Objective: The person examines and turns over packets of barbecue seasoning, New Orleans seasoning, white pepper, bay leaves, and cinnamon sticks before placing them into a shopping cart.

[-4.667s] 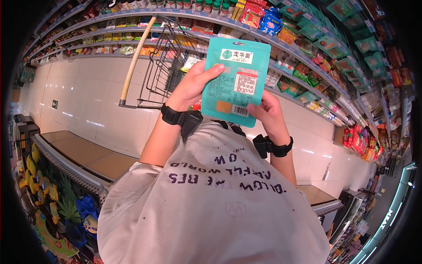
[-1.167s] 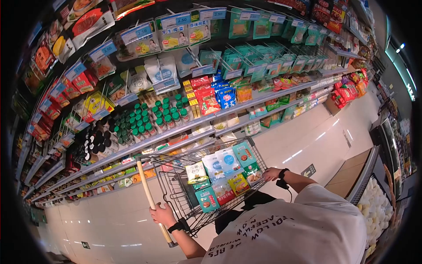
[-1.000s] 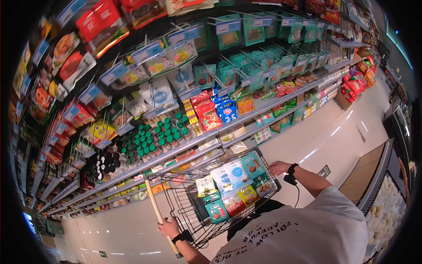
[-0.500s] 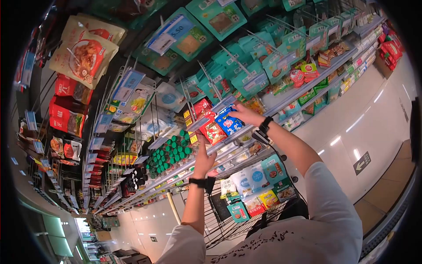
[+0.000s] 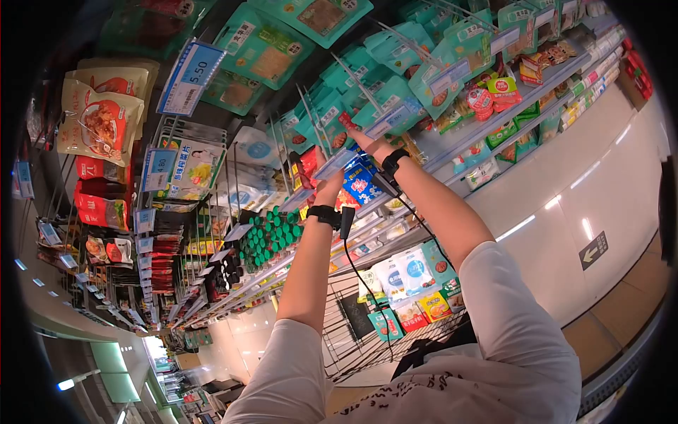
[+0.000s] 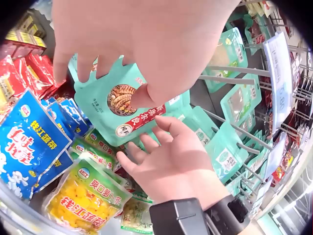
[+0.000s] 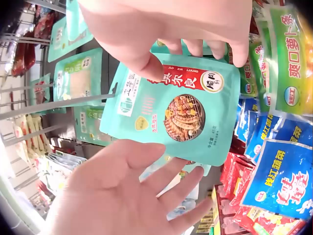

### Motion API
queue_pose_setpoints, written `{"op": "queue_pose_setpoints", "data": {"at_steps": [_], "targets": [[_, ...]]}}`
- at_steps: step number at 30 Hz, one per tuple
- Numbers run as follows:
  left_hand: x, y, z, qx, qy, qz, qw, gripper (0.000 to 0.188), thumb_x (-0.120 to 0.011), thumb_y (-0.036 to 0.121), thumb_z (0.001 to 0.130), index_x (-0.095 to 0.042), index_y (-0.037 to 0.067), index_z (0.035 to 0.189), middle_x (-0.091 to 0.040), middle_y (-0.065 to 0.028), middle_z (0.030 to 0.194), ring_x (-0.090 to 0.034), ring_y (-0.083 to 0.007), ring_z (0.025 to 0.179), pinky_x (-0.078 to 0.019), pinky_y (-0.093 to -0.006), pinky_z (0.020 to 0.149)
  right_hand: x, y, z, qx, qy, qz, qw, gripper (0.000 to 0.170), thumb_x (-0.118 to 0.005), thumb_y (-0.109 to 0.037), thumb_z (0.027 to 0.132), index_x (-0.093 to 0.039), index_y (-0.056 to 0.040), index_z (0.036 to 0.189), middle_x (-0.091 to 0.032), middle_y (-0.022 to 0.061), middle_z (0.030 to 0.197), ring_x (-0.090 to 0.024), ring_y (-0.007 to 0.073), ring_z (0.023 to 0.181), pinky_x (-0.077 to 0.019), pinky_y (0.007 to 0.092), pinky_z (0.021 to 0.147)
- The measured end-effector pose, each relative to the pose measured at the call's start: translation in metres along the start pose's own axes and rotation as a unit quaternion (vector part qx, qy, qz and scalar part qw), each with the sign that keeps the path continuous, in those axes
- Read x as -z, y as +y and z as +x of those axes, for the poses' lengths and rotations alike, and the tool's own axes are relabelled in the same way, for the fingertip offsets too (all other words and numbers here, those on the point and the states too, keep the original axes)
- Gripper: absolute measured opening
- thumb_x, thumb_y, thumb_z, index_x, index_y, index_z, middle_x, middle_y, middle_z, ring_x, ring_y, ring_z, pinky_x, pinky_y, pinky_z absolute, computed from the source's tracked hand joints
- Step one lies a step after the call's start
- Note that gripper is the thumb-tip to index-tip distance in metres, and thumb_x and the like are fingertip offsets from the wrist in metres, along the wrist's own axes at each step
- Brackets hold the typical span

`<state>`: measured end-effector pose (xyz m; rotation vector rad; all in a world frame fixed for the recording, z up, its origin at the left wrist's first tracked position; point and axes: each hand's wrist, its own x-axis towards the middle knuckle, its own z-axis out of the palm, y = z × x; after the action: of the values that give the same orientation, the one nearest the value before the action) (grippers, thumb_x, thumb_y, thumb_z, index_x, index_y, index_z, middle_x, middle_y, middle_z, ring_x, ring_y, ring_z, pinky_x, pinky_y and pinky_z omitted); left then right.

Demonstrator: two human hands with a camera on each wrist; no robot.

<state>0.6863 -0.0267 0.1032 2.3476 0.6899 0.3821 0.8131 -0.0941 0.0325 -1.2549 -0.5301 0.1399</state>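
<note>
At the shelf rack, my right hand (image 5: 372, 146) pinches the near edge of a teal food packet (image 7: 164, 129). Its thumb lies on the packet's red band in the right wrist view, the fingers behind the edge. The packet has a round picture of grilled meat. My left hand (image 7: 117, 186) is at the opposite side, palm towards the packet, fingers extended and spread, thumb tip over its edge. In the head view, hooks and price tags partly hide the fingers. Blue vegetable packets (image 6: 29, 142) and a yellow radish packet (image 6: 85, 196) lie on the shelf close by.
Metal hooks (image 7: 58, 105) with more teal packets (image 6: 227, 156) stick out around the hands. A price tag (image 6: 279, 81) juts out alongside. Green-capped jars (image 5: 272, 237) stand on the shelf below. A wire cart (image 5: 342, 339) with several packets stands below the forearms; cables hang from the wrists.
Earlier both hands held a teal packet over the cart, then rested on the cart. They rose to the red and blue packets, and now are higher, at a hanging teal packet.
</note>
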Motion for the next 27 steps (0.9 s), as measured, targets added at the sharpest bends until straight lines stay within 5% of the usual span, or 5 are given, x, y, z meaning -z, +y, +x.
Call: {"op": "queue_pose_setpoints", "data": {"at_steps": [5, 8, 11, 14, 27], "targets": [[0.015, -0.005, -0.013, 0.020, 0.009, -0.063, 0.998, 0.042, -0.061, 0.019, 0.086, -0.052, -0.001, 0.121, -0.064, -0.0142, 0.105, -0.061, -0.0197, 0.093, -0.0478, -0.0313, 0.075, 0.015, -0.043, -0.034, -0.130, -0.041, 0.056, 0.989, 0.043, -0.056, -0.039, 0.087, -0.060, -0.0026, 0.108, -0.065, 0.0129, 0.095, -0.061, 0.0281, 0.084, -0.0467, 0.0332, 0.077], [0.025, 0.041, -0.055, 0.064, 0.021, -0.190, 0.979, 0.041, -0.063, 0.029, 0.086, -0.057, 0.000, 0.113, -0.062, -0.0082, 0.108, -0.059, -0.0177, 0.096, -0.0441, -0.0290, 0.084, 0.025, -0.066, -0.060, -0.227, -0.072, 0.120, 0.964, 0.032, -0.063, -0.022, 0.087, -0.056, -0.0042, 0.113, -0.061, 0.0031, 0.098, -0.054, 0.0071, 0.084, -0.0437, 0.0234, 0.073], [0.048, 0.060, -0.090, 0.226, -0.015, -0.201, 0.953, 0.034, -0.065, 0.023, 0.086, -0.062, -0.001, 0.109, -0.065, -0.0042, 0.104, -0.060, -0.0124, 0.090, -0.0450, -0.0266, 0.082, 0.050, -0.119, -0.098, -0.202, -0.136, 0.188, 0.952, 0.038, -0.065, -0.021, 0.085, -0.056, -0.0009, 0.116, -0.063, 0.0042, 0.103, -0.058, 0.0081, 0.085, -0.0470, 0.0254, 0.073], [0.050, 0.043, -0.128, 0.062, -0.076, -0.322, 0.941, 0.027, -0.061, 0.017, 0.090, -0.061, -0.001, 0.109, -0.065, -0.0036, 0.099, -0.058, -0.0088, 0.087, -0.0473, -0.0258, 0.079, 0.059, -0.149, -0.146, -0.251, -0.158, 0.253, 0.921, 0.036, -0.064, -0.020, 0.087, -0.055, -0.0022, 0.117, -0.062, 0.0028, 0.107, -0.057, 0.0085, 0.094, -0.0460, 0.0259, 0.080], [0.095, -0.017, -0.396, 0.148, -0.238, -0.365, 0.888, 0.023, -0.061, 0.016, 0.089, -0.064, 0.001, 0.106, -0.067, -0.0028, 0.094, -0.058, -0.0069, 0.082, -0.0481, -0.0253, 0.074, 0.066, -0.200, -0.416, -0.406, -0.299, 0.120, 0.855, 0.032, -0.063, -0.010, 0.087, -0.056, -0.0025, 0.117, -0.061, 0.0021, 0.110, -0.057, 0.0091, 0.095, -0.0478, 0.0278, 0.084]]}}
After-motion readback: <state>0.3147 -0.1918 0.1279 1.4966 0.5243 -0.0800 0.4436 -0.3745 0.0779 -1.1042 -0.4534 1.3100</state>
